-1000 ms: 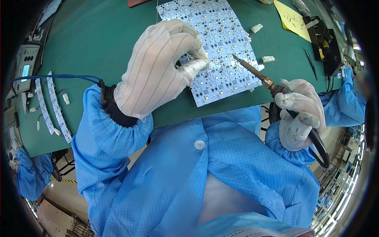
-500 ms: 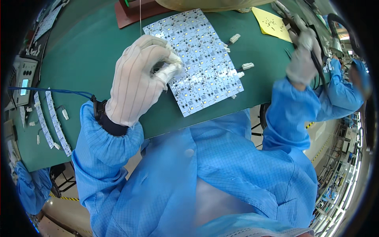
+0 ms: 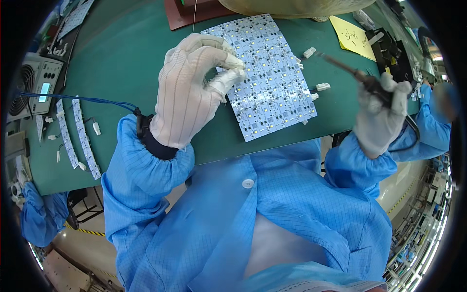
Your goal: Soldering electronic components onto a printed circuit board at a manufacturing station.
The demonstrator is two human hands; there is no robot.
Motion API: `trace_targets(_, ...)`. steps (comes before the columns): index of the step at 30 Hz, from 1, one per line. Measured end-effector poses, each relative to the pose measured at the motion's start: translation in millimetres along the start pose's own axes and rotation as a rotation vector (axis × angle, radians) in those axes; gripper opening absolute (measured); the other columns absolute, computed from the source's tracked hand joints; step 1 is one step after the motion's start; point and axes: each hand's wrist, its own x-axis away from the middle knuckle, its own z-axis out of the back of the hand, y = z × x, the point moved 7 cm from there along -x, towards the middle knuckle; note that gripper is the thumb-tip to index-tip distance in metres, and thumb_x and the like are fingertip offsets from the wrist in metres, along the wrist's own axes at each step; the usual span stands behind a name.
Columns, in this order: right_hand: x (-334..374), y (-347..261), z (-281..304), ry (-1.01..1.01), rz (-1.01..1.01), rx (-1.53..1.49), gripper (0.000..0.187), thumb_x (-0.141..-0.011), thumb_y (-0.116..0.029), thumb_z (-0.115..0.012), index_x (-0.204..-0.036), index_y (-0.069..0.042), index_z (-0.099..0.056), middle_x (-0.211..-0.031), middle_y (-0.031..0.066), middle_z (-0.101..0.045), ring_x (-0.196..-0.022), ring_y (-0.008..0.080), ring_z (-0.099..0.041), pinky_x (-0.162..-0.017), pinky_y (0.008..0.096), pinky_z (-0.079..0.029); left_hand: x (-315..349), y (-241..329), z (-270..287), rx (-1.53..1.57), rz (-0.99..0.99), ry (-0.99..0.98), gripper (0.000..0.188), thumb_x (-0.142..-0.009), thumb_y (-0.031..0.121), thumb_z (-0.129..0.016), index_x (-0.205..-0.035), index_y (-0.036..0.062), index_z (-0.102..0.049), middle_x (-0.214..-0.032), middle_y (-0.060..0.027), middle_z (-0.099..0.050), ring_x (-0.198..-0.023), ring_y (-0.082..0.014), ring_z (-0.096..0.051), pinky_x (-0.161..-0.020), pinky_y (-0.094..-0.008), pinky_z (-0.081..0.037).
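Note:
A white LED circuit board panel lies on the green bench mat, with small white connectors on short leads along its right edge. My left hand, in a striped white glove, is over the panel's left side, thumb and fingertips pinched together. Thin solder wire comes down to this hand from the far side, and a fine end shows past the fingertips. My right hand, also gloved, grips a soldering iron right of the panel. Its tip is blurred and points toward a connector, apart from the panel.
Two narrow LED strips with connectors lie at the left, near a grey bench unit with a display. A yellow sponge pad and a black iron holder stand at the far right. A blue cable runs to my left wrist.
My right hand has come away from the iron holder with the soldering iron, swinging its tip toward the panel. My left hand keeps its pinch by the panel; the whole view has shifted slightly.

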Motion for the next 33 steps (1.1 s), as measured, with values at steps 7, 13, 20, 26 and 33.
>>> trace_targets(7, 21.9, 12.1, -27.0, -0.054, -0.185, 0.122, 0.026, -0.100, -0.012, -0.043, -0.105, 0.002, -0.065, -0.094, 0.0063, -0.066, -0.056, 0.0048, -0.045, -0.057, 0.0194, -0.043, 0.6, 0.3, 4.3, 0.078, 0.015, 0.000, 0.015, -0.073, 0.007, -0.076, -0.083, 0.0021, -0.065, -0.094, -0.0083, -0.061, -0.072, -0.0144, -0.059, -0.058, -0.0250, -0.048)
trace_targets(13, 25.2, 13.8, -23.8, -0.034, -0.199, 0.244, 0.024, -0.099, -0.009, -0.044, -0.105, 0.000, -0.066, -0.093, 0.0038, -0.067, -0.057, 0.0045, -0.046, -0.060, 0.0191, -0.044, 1.6, 0.9, 6.9, 0.103, 0.014, 0.022, 0.015, -0.074, 0.007, -0.076, -0.082, 0.0015, -0.065, -0.093, -0.0085, -0.061, -0.073, -0.0147, -0.060, -0.059, -0.0250, -0.049)
trace_targets(20, 27.6, 7.0, -27.8, -0.032, 0.102, 0.592, 0.026, -0.100, -0.010, -0.042, -0.107, -0.001, -0.066, -0.094, 0.0039, -0.067, -0.059, 0.0045, -0.047, -0.061, 0.0201, -0.044, 0.8, 2.6, 6.6, 0.076, -0.019, 0.040, 0.016, -0.073, 0.008, -0.077, -0.081, 0.0023, -0.065, -0.092, -0.0079, -0.061, -0.073, -0.0146, -0.061, -0.059, -0.0247, -0.049)
trace_targets(26, 25.8, 15.5, -26.5, -0.003, -0.172, 0.362, 0.027, -0.101, -0.014, -0.043, -0.107, 0.000, -0.065, -0.094, 0.0037, -0.067, -0.058, 0.0054, -0.047, -0.060, 0.0210, -0.044, 0.0, 3.5, 6.2, 0.088, 0.006, 0.036, 0.017, -0.071, 0.008, -0.078, -0.081, 0.0029, -0.065, -0.090, -0.0076, -0.061, -0.069, -0.0140, -0.058, -0.056, -0.0239, -0.045)
trace_targets(33, 15.4, 8.6, -30.4, 0.119, -0.208, 0.224, 0.035, -0.101, -0.023, -0.044, -0.089, 0.002, -0.066, -0.093, 0.0112, -0.070, -0.055, 0.0070, -0.045, -0.055, 0.0219, -0.041, -4.5, 2.9, 7.2, 0.078, 0.000, 0.010, 0.015, -0.072, 0.006, -0.074, -0.082, 0.0019, -0.064, -0.090, -0.0089, -0.061, -0.072, -0.0161, -0.057, -0.061, -0.0270, -0.045)
